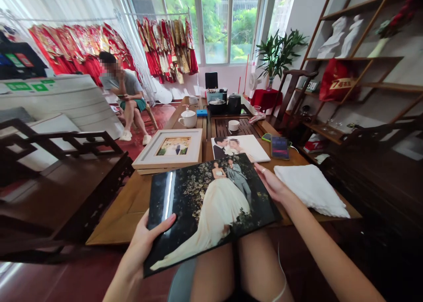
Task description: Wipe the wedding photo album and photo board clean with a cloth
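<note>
I hold a large glossy wedding photo panel (205,205) flat over my knees, its far edge resting on the wooden table (132,200). My left hand (145,240) grips its near left corner, thumb lying on top. At the panel's far right edge is my right hand (272,185), fingers against the side. A folded white cloth (310,189) lies on the table just right of that hand. Beyond the panel lie a framed photo (170,149) and a white photo album (239,148).
A phone (279,147), cups, a white teapot (188,118) and a dark kettle (234,104) stand farther along the table. A person sits at the back left by racks of red garments. Dark wooden chairs flank the table; shelves line the right wall.
</note>
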`<state>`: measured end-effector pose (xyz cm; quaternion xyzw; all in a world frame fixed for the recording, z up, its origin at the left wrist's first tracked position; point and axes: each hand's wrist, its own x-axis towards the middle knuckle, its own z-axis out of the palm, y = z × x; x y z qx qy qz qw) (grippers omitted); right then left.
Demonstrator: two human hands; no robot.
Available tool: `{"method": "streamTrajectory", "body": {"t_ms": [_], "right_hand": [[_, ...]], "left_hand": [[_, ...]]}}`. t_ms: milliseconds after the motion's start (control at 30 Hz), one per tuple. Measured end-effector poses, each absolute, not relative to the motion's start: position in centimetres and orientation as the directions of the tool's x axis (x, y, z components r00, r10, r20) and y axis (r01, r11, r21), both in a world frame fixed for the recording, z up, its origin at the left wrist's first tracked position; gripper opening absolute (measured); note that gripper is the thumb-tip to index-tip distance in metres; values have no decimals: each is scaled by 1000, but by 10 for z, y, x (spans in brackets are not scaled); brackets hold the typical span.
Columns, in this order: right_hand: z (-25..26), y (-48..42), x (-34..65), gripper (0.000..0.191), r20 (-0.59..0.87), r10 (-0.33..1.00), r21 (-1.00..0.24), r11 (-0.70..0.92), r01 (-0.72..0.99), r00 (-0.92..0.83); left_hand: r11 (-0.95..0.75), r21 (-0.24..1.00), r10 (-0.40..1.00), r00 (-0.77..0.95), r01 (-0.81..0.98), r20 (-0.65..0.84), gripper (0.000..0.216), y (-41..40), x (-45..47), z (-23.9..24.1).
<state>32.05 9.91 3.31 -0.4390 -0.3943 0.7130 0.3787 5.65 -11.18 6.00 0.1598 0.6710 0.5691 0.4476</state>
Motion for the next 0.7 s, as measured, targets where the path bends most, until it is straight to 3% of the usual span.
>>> {"method": "streamTrajectory", "body": {"t_ms": [100, 167, 300, 467, 700], "right_hand": [[30, 67, 344, 26, -302, 892, -914, -372, -165, -336], [24, 54, 358, 48, -288, 914, -941, -326, -95, -287], [4, 42, 374, 71, -69, 982, -973, -28, 228, -174], [-4, 27, 385, 88, 132, 964, -780, 245, 576, -230], [3, 15, 402, 102, 113, 907, -661, 373, 651, -405]], "left_hand": [[309, 909, 750, -516, -280, -414, 61, -102, 62, 50], [311, 905, 777, -471, -290, -417, 64, -93, 67, 43], [318, 898, 824, -380, -304, -421, 65, -73, 74, 34], [300, 909, 850, -351, -288, -392, 59, -57, 77, 33], [332, 899, 863, -293, -285, -411, 58, -52, 75, 28]]}}
